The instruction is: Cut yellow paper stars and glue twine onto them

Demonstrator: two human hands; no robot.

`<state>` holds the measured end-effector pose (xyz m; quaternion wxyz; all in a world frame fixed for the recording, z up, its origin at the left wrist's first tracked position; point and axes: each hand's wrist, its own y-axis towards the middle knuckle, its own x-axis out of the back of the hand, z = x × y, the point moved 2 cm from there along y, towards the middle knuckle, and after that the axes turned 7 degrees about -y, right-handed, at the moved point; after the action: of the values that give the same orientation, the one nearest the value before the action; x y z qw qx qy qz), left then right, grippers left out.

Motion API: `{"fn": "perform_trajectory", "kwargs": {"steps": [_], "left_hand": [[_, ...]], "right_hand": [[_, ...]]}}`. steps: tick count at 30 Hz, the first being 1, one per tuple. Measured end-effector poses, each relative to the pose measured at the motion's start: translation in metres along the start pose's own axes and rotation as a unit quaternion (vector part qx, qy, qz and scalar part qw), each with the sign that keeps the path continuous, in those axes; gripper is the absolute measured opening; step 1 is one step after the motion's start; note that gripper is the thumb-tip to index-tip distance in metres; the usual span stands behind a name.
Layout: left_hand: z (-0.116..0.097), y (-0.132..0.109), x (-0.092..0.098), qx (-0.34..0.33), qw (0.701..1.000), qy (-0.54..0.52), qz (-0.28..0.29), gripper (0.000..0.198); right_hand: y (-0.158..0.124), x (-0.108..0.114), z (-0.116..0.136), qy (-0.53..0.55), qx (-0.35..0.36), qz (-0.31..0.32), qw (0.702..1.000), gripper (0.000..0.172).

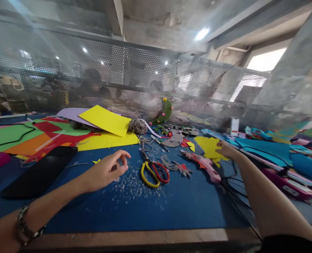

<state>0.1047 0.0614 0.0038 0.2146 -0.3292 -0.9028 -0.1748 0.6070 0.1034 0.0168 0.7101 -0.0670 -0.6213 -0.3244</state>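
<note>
Left hand (107, 170): just left of scissors (147, 163), fingers loosely curled, thumb apart from them. Right hand (226, 149): pinching yellow paper (207, 146) at its edge, right of and beyond scissors. Pink glue gun (205, 164) on counter (187, 207), right of scissors.

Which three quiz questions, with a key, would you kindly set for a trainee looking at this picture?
1. Multiple choice: What are the fingers of the right hand touching?
A) the grey yarn
B) the yellow cut-out
C) the pink glue gun

2. True or false: The scissors have one yellow and one red handle loop.

3. Fill in the blank: The bracelet is worn on the person's ____ arm.

Key:
1. B
2. True
3. left
</note>
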Motion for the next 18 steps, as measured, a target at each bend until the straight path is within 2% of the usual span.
{"fn": "perform_trajectory", "kwargs": {"steps": [3, 5, 9, 11, 14, 16, 18], "left_hand": [[-0.003, -0.001, 0.002, -0.012, 0.993, 0.114, -0.019, 0.030], [-0.004, -0.001, 0.005, -0.033, 0.976, 0.213, -0.039, 0.032], [-0.004, 0.000, 0.018, -0.062, 0.940, 0.327, -0.076, 0.031], [-0.003, 0.001, 0.029, -0.047, 0.928, 0.360, -0.088, 0.027], [0.003, 0.003, 0.045, 0.006, 0.907, 0.411, -0.090, 0.028], [0.011, 0.003, 0.053, 0.054, 0.892, 0.442, -0.079, 0.031], [0.021, 0.001, 0.057, 0.081, 0.884, 0.455, -0.065, 0.032]], "right_hand": [[0.002, -0.010, -0.002, -0.053, 0.006, 0.074, 0.996, 0.025], [0.002, -0.008, 0.000, -0.083, 0.022, 0.099, 0.991, 0.027], [0.003, 0.016, 0.021, -0.128, 0.068, 0.088, 0.986, 0.020], [0.001, 0.031, 0.047, -0.135, 0.104, 0.069, 0.983, 0.019], [-0.020, 0.048, 0.105, -0.118, 0.196, 0.060, 0.972, 0.021], [-0.050, 0.052, 0.150, -0.095, 0.290, 0.089, 0.948, 0.023], [-0.091, 0.050, 0.190, -0.086, 0.381, 0.140, 0.910, 0.021]]}}
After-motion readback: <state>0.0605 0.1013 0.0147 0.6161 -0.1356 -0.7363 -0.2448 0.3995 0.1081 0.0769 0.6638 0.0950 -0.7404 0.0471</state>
